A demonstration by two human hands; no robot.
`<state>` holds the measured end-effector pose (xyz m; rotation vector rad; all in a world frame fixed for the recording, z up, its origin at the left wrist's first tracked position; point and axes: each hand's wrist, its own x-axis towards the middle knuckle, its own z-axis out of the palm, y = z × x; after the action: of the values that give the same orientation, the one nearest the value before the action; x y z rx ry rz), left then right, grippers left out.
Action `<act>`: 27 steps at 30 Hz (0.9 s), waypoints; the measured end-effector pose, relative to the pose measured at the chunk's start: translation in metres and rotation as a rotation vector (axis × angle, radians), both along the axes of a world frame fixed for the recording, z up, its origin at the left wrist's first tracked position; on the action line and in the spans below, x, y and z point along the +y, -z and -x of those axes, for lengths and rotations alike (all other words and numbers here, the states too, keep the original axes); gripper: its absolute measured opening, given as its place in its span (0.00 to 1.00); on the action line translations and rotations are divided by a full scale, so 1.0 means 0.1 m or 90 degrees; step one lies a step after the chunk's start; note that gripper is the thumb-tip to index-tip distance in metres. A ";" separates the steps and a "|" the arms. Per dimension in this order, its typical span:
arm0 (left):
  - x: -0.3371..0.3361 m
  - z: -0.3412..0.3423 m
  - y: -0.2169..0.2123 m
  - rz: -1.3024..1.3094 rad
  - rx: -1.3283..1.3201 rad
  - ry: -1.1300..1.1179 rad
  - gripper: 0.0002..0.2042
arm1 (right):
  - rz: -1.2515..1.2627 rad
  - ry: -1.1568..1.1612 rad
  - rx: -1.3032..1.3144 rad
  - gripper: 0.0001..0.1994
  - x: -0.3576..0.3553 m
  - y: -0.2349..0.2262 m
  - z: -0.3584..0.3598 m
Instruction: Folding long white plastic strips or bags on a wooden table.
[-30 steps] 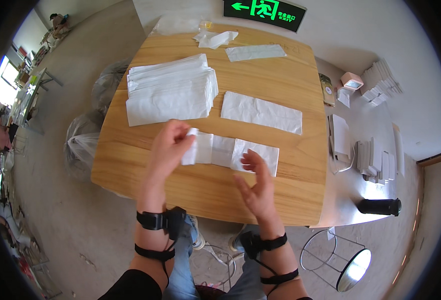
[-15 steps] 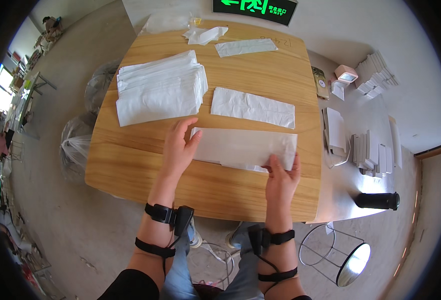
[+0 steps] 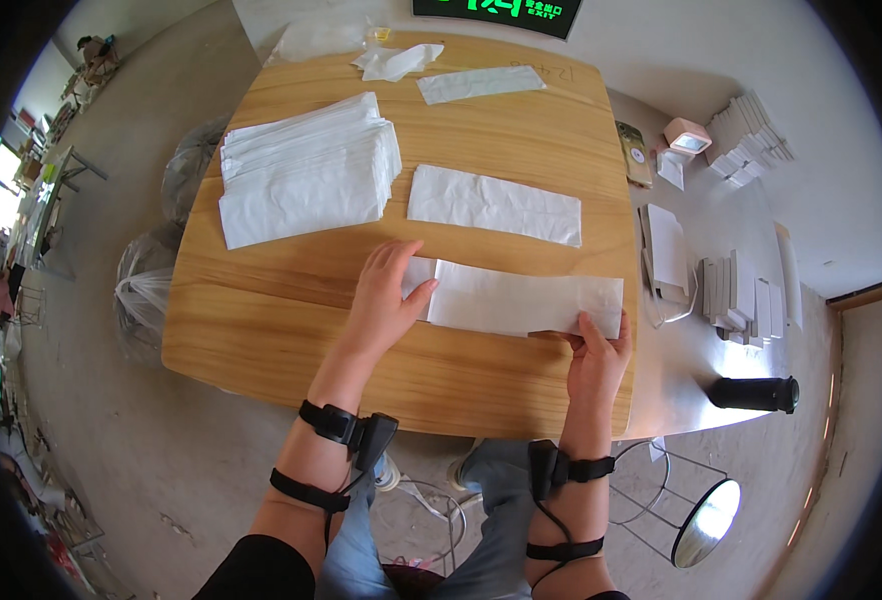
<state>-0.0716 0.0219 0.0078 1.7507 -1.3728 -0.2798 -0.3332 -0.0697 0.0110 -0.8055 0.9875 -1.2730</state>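
A long white folded paper sheet [image 3: 521,297] lies near the front of the wooden table, its right end slightly raised. My right hand [image 3: 601,355] pinches that end, thumb on top and fingers partly hidden beneath. At the other end, my left hand [image 3: 386,295] has thumb and fingers apart, the thumb tip touching the paper. A short white section [image 3: 418,273] shows between them, left of a crease or edge. Just beyond lies another flat, wrinkled white strip [image 3: 496,205]. A thick fanned stack of similar white sheets [image 3: 306,175] sits to the left.
Farther back on the table [image 3: 251,345] are a narrow white strip [image 3: 483,84], a crumpled white piece [image 3: 398,62] and clear plastic [image 3: 321,40]. A side surface at right holds a phone [image 3: 634,155], white boxes [image 3: 736,295] and a black bottle [image 3: 754,394]. Below stands a stool [image 3: 706,522].
Both hands have shifted right, and the sheet has moved right with them. My left thumb now touches the sheet's left part, where a crease or edge shows.
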 end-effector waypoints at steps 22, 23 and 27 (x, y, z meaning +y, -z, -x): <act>-0.06 0.08 0.13 -0.007 -0.156 -0.019 0.23 | 0.588 -0.281 0.905 0.35 0.29 -0.06 -0.43; -0.06 0.08 0.12 -0.007 -0.156 -0.018 0.23 | 0.583 -0.280 0.914 0.35 0.30 -0.05 -0.44; -0.06 0.08 0.08 -0.007 -0.147 -0.012 0.18 | 0.565 -0.297 0.916 0.36 0.31 0.01 -0.46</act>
<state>-0.0798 0.0156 -0.0003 1.8485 -1.5195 -0.0760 -0.2875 -0.0386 0.0103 -2.6646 1.1193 -0.5112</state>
